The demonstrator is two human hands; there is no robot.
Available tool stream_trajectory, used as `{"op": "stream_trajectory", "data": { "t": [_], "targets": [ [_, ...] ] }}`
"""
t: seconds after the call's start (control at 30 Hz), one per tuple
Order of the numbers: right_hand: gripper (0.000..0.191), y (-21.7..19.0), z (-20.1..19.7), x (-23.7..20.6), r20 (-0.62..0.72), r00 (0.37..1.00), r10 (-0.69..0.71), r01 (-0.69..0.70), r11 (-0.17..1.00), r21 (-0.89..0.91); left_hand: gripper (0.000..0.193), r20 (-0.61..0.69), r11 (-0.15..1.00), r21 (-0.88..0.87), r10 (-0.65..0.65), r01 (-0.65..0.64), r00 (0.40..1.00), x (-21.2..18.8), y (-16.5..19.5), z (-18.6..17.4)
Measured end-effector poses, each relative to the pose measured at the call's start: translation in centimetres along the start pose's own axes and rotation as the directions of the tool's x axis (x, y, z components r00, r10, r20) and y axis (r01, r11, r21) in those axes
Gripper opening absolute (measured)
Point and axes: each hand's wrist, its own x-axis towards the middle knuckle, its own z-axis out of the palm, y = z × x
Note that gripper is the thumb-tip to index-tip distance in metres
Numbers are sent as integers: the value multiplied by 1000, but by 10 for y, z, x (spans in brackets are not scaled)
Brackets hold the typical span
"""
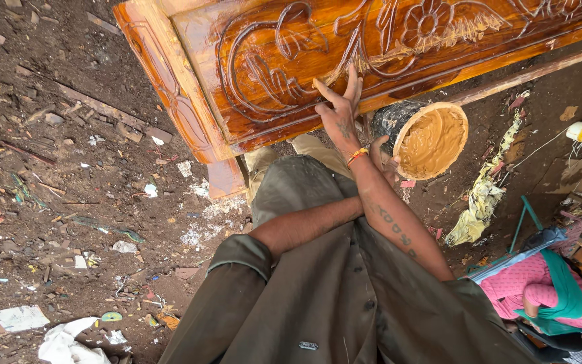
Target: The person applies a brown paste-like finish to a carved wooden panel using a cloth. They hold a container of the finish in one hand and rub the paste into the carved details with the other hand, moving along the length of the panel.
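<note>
We pressed our right hand, fingers spread, on the carved wooden panel at upper centre; our left hand gripped the paste bowl.

The right hand is pressing flat on the carved wooden panel, whose raised scrolls and flower are leaving only shallow grooves for fingers to pass. Just right of it, the bowl of tan paste, gripped by the left hand, is blocking the panel's lower edge. The crossed forearms are closing off the space between. Leftward, the littered ground is lying open.
</note>
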Motion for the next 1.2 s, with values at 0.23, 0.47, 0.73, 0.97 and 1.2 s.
{"op": "stream_trajectory", "data": {
  "t": [0.23, 0.47, 0.73, 0.97, 1.2],
  "targets": [
    [55, 12, -10, 1, -54, 998, 36, -48, 968, -245, 58, 144, 942, -71, -315, 327, 938, -5, 12, -10],
    [43, 48, 15, 10, -51, 942, -331, 307, 913, -268, 57, 152, 939, 277, -254, 205, 955, 18, 23, -6],
    [42, 68, 21, 47, -40, 998, -44, 57, 888, 456, 57, 68, 933, 351, -112, 82, 991, 130, 196, -119],
    [50, 67, 13, 44, -23, 982, -187, 183, 923, 339, 56, 28, 917, 393, -82, 65, 996, 122, 164, -84],
    [48, 56, 2, 8, 85, 990, 108, -109, 994, 6, 55, 78, 857, 497, -203, 138, 976, 15, -1, -4]
  ]
}}
